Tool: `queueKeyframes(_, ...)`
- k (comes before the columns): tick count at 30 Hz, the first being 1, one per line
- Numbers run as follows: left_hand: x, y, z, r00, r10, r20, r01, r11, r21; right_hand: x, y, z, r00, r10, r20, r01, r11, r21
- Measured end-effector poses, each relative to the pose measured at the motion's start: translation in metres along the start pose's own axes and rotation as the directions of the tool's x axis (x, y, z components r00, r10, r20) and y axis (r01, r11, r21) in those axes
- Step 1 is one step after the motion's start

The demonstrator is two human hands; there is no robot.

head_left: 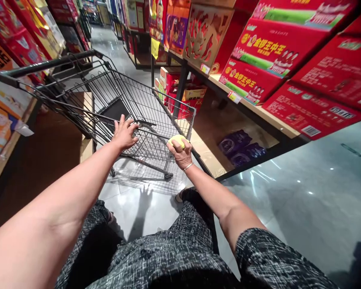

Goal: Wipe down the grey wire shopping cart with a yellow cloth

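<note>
A black wire shopping cart point(132, 92) stands in front of me, its handle at the upper left. My left hand point(124, 134) is above the cart's near side rail, fingers spread, with nothing in it. Whether it touches the rail I cannot tell. My right hand point(181, 151) is wrapped round a yellow cloth or sponge point(178, 140) at the cart's near right corner. The fingers hide part of the yellow thing, so its exact kind does not show. The cart's dark flap point(110, 113) lies inside toward the handle end.
Red cartons point(258, 50) are stacked on a shelf to the right, with purple packs point(242, 146) on the level below. More packaged goods point(9, 32) line the left shelf. A grey tiled floor point(276, 208) runs below, and a cart wheel point(168, 176) rests on it.
</note>
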State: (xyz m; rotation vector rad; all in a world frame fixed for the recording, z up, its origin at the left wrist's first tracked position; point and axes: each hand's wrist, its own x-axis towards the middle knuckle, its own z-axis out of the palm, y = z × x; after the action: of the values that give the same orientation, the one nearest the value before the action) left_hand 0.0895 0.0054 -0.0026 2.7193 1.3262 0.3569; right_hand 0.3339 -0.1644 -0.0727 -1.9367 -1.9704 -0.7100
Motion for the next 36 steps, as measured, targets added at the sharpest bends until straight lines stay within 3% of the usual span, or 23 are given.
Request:
queueKeyframes(6,-0.015,-0.005,0.0,0.998,0.051,-0.033,-0.052,0.998,-0.032,0.023,-0.026,-0.067,0.991,-0.104,0.083,0.086,0.977,0.197)
queueKeyframes(10,-0.031,-0.01,-0.004,0.998,0.053,-0.042,-0.054,0.998,-0.017,0.032,-0.034,-0.087,0.953,-0.239,0.184,0.161,0.919,0.36)
queueKeyframes(13,-0.041,-0.015,-0.011,0.999,0.041,-0.011,-0.041,0.999,-0.015,0.026,-0.02,-0.099,0.904,-0.347,0.249,0.186,0.845,0.501)
queueKeyframes(17,-0.048,-0.02,-0.02,0.999,-0.017,0.048,0.018,0.999,-0.03,0.017,0.022,-0.122,0.836,-0.448,0.317,0.137,0.73,0.67)
queueKeyframes(19,-0.052,-0.016,-0.025,0.993,-0.086,0.083,0.089,0.996,-0.031,0.015,0.045,-0.127,0.845,-0.405,0.349,0.101,0.763,0.639)
queueKeyframes(21,-0.061,-0.005,-0.029,0.986,-0.123,0.114,0.127,0.991,-0.033,0.011,0.062,-0.124,0.899,-0.247,0.362,0.021,0.85,0.527)
queueKeyframes(23,-0.075,0.015,-0.029,0.99,-0.053,0.132,0.061,0.997,-0.054,0.002,0.066,-0.117,0.931,-0.103,0.349,-0.065,0.897,0.438)
queueKeyframes(27,-0.106,0.055,-0.016,0.956,0.271,0.112,-0.253,0.955,-0.152,-0.025,0.027,-0.115,0.956,-0.029,0.291,-0.112,0.883,0.456)
queueKeyframes(32,-0.117,0.059,0.0,0.964,0.266,0.027,-0.257,0.949,-0.181,-0.054,-0.053,-0.135,0.96,-0.168,0.222,0.036,0.867,0.497)
queueKeyframes(36,-0.11,0.045,-0.001,0.967,0.252,0.034,-0.238,0.944,-0.231,-0.078,-0.092,-0.111,0.895,-0.365,0.257,0.233,0.874,0.427)
